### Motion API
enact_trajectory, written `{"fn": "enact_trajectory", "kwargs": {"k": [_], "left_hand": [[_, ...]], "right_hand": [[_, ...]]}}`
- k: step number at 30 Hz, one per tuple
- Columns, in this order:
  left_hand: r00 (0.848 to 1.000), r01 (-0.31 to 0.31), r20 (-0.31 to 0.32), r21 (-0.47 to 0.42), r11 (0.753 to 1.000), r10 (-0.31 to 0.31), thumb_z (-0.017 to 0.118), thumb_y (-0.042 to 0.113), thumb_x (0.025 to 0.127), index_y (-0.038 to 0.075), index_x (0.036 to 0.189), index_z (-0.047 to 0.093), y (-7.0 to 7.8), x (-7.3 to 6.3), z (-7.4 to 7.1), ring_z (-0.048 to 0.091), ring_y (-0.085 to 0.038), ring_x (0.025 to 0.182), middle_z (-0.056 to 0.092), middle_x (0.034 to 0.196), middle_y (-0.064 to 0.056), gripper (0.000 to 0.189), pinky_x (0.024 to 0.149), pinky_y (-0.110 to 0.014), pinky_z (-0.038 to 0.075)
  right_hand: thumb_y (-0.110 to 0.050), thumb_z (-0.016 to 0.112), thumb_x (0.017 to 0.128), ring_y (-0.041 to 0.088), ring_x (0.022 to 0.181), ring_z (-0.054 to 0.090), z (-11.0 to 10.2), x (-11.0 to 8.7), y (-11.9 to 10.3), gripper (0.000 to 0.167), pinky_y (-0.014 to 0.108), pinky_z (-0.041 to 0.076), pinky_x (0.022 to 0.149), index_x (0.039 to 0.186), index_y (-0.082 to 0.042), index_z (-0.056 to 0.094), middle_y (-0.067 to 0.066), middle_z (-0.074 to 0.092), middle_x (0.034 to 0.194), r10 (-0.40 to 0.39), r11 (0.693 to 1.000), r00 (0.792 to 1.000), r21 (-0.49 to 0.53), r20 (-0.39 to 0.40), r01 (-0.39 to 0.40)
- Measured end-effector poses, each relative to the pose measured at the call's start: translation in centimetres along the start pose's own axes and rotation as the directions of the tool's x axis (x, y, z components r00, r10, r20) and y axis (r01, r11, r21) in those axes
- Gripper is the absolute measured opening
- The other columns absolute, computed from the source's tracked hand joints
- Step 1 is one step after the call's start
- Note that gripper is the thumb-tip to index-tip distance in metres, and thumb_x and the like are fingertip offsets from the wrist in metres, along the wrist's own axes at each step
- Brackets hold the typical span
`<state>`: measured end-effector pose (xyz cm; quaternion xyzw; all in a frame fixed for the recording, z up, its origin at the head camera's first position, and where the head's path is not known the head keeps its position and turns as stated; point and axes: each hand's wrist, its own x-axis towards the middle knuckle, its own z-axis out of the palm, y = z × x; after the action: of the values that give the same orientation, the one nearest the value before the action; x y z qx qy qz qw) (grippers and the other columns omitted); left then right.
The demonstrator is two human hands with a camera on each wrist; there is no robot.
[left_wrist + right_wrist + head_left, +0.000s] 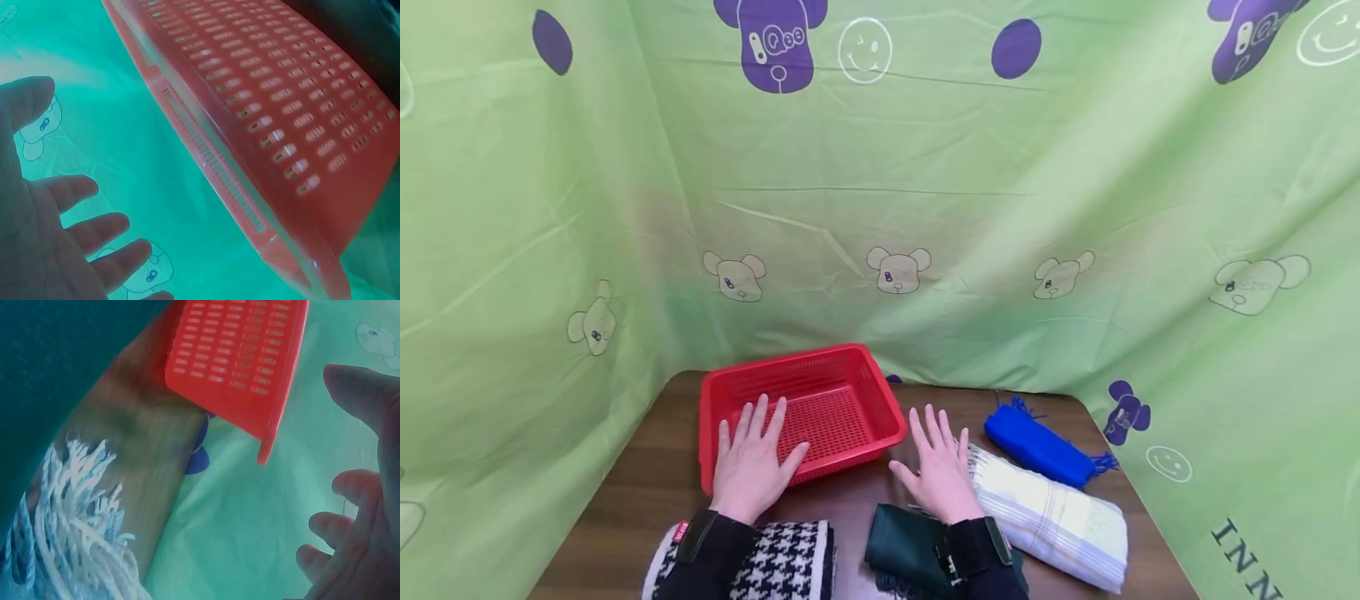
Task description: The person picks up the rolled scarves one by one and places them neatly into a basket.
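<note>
My left hand (751,471) is held with fingers spread, overlapping the near left part of a red perforated plastic basket (880,408) in the head view. The left wrist view shows its palm beside the basket's side wall (269,94), with nothing in the fingers. My right hand (942,475), fingers also spread, hovers right of the basket. Below that wrist lies a folded dark green cloth (898,542) with fringe. A folded white striped scarf (1045,521) lies just right of the right hand; its fringe (87,531) fills the lower left of the right wrist view.
A rolled blue scarf (1037,446) with fringed ends lies at the back right. Under my left forearm sits a folded black-and-white houndstooth cloth (786,554). The brown wooden table (632,483) backs onto a green printed curtain (880,167).
</note>
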<state>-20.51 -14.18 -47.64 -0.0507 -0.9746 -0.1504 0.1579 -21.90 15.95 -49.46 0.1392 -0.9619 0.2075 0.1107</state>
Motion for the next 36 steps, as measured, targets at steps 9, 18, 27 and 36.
{"fn": "enact_trajectory", "kwargs": {"k": [9, 18, 27, 36], "left_hand": [[1.0, 0.003, 0.005, 0.02, 1.0, -0.003, 0.071, 0.052, 0.097, 0.008, 0.165, 0.041, -1.1, -0.4, -1.1, 0.029, -0.05, 0.156, 0.036, 0.168, -0.027, 0.086, 0.124, -0.074, 0.015], [1.0, 0.006, -0.006, 0.031, 0.999, -0.006, 0.072, 0.05, 0.097, 0.009, 0.165, 0.039, -2.6, -1.1, -2.4, 0.027, -0.05, 0.157, 0.033, 0.169, -0.027, 0.086, 0.124, -0.075, 0.011], [1.0, 0.011, -0.008, 0.044, 0.999, -0.011, 0.072, 0.048, 0.097, 0.008, 0.165, 0.039, -3.7, -2.1, -3.7, 0.027, -0.051, 0.157, 0.033, 0.169, -0.028, 0.085, 0.124, -0.076, 0.01], [1.0, 0.022, -0.011, 0.058, 0.998, -0.021, 0.071, 0.05, 0.097, 0.007, 0.164, 0.04, -5.4, -3.2, -4.4, 0.026, -0.054, 0.155, 0.032, 0.169, -0.029, 0.085, 0.122, -0.077, 0.01]], "right_hand": [[-0.044, 0.078, 0.095, 0.046, 0.162, 0.016, 0.5, 0.4, -1.0, 0.091, 0.076, 0.005, 0.124, 0.167, -0.009, 0.035, 0.022, 0.027, 0.173, -0.008, 1.0, 1.0, 0.019, 0.027, 0.007], [-0.042, 0.079, 0.094, 0.047, 0.16, 0.021, 0.7, 0.4, -2.2, 0.089, 0.078, 0.01, 0.123, 0.165, -0.007, 0.039, 0.023, 0.03, 0.172, -0.063, 0.998, 0.998, 0.006, 0.023, 0.063], [-0.044, 0.077, 0.096, 0.048, 0.16, 0.019, 1.0, 0.4, -3.3, 0.09, 0.078, 0.006, 0.123, 0.166, -0.007, 0.036, 0.024, 0.028, 0.172, -0.094, 0.995, 0.994, 0.043, 0.048, 0.092], [-0.045, 0.076, 0.097, 0.045, 0.162, 0.015, 1.1, 0.2, -4.3, 0.089, 0.077, 0.003, 0.124, 0.168, -0.009, 0.034, 0.022, 0.026, 0.174, -0.12, 0.992, 0.991, 0.048, 0.063, 0.117]]}}
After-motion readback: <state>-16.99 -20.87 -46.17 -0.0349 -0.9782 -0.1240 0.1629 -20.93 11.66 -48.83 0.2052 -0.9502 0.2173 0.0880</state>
